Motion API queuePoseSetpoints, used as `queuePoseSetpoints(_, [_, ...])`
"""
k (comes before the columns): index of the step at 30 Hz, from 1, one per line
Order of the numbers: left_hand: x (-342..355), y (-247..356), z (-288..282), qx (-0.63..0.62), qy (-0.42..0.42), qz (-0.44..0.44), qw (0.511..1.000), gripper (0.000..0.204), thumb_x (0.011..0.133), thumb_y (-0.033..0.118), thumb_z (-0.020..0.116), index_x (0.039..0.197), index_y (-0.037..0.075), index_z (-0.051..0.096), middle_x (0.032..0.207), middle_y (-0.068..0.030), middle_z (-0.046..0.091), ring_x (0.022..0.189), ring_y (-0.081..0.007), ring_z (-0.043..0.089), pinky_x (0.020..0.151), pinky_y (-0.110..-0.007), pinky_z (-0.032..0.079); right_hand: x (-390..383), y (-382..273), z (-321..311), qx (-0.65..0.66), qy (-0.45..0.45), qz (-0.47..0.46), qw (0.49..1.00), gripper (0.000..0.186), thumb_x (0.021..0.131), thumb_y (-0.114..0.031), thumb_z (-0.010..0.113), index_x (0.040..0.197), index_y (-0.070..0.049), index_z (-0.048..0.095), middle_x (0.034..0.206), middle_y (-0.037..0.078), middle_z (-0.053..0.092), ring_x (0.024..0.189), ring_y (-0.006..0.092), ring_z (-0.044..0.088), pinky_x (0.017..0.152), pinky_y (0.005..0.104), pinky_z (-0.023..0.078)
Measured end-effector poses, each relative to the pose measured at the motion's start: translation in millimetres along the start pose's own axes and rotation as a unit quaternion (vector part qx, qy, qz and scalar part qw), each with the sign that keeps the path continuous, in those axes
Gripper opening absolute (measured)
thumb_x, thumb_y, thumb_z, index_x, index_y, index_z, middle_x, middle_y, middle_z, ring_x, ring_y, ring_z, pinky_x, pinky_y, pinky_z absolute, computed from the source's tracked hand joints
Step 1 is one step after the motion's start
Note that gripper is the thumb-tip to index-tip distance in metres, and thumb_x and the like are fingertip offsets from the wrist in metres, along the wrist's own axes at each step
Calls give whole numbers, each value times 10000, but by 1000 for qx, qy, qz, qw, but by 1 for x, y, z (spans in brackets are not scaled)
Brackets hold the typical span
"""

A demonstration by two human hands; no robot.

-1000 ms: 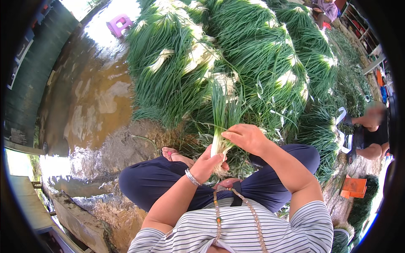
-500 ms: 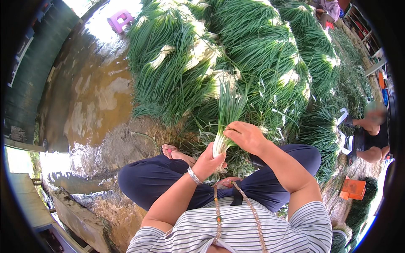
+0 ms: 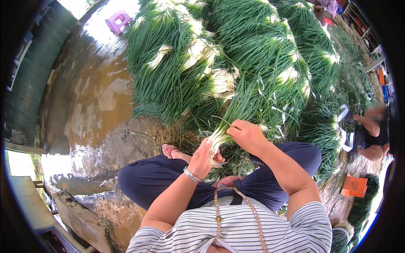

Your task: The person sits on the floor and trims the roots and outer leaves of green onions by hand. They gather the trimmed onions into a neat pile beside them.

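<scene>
In the middle of the head view, my left hand [image 3: 201,159] is closed round the white, rooty lower end of a green onion bunch [image 3: 218,137], its green leaves leaning up to the right. Just above and to the right, my right hand [image 3: 247,135] has its fingers curled in against the stalks. Large heaps of green onions [image 3: 257,38] with white stems lie in front of me. My crossed legs are below my hands, with more loose leaves between them.
A pink stool [image 3: 118,22] stands far left on the wet floor [image 3: 84,101]. At right are a seated person [image 3: 371,128], white straps [image 3: 346,141] by onions and an orange object [image 3: 354,186]. Another person [image 3: 327,9] sits at top right.
The bunch has tipped from nearly upright to a lean toward the right. My left hand has moved up and slightly left; my right hand has risen a little along the stalks.
</scene>
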State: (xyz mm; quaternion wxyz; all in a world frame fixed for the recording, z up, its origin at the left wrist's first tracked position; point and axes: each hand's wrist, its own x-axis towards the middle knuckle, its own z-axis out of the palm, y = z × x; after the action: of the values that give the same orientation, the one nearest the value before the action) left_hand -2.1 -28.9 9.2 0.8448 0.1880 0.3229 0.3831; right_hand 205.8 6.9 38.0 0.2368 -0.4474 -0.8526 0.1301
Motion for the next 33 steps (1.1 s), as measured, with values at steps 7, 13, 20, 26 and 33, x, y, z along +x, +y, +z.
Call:
queuePoseSetpoints(7, [3, -3, 1, 186, 26, 92, 978, 406, 972, 169, 473, 1328, 15, 352, 891, -25, 530, 710, -93, 560, 685, -261, 515, -10, -15, 2, 100, -12, 115, 988, 225, 718, -51, 677, 923, -67, 587, 874, 78, 548, 711, 246, 611, 592, 330, 504])
queuePoseSetpoints(13, [5, -13, -6, 401, 20, 214, 890, 435, 949, 139, 516, 1329, 6, 352, 982, -36, 559, 759, -81, 568, 660, -223, 483, -9, -15, 3, 89, -27, 142, 985, 175, 752, -96, 674, 908, -78, 595, 914, 85, 548, 744, 252, 607, 625, 356, 505])
queuePoseSetpoints(20, [9, -7, -2, 221, 47, 178, 958, 431, 1000, 328, 402, 1296, 17, 368, 937, -27, 558, 694, -79, 539, 598, -203, 456, -6, -46, 2, 443, -101, 101, 885, 116, 861, -42, 578, 978, -40, 580, 958, 39, 510, 789, 114, 555, 711, 239, 491])
queuePoseSetpoints(26, [-6, 1, 20, 40, -22, 82, 996, 516, 999, 450, 301, 1304, 38, 355, 918, -8, 555, 715, -81, 540, 577, -194, 440, 4, -56, 10, 591, -49, 290, 751, 126, 916, -75, 422, 968, 5, 504, 815, 26, 523, 685, 98, 483, 598, 255, 420])
queuePoseSetpoints(33, [-11, 7, 16, 151, -17, 111, 982, 408, 981, 303, 476, 1291, 45, 409, 1089, -30, 557, 877, -76, 541, 706, -212, 463, -1, -59, 2, 755, -101, 175, 624, 158, 723, -181, 518, 732, -29, 478, 600, 4, 396, 533, 113, 342, 502, 252, 297])
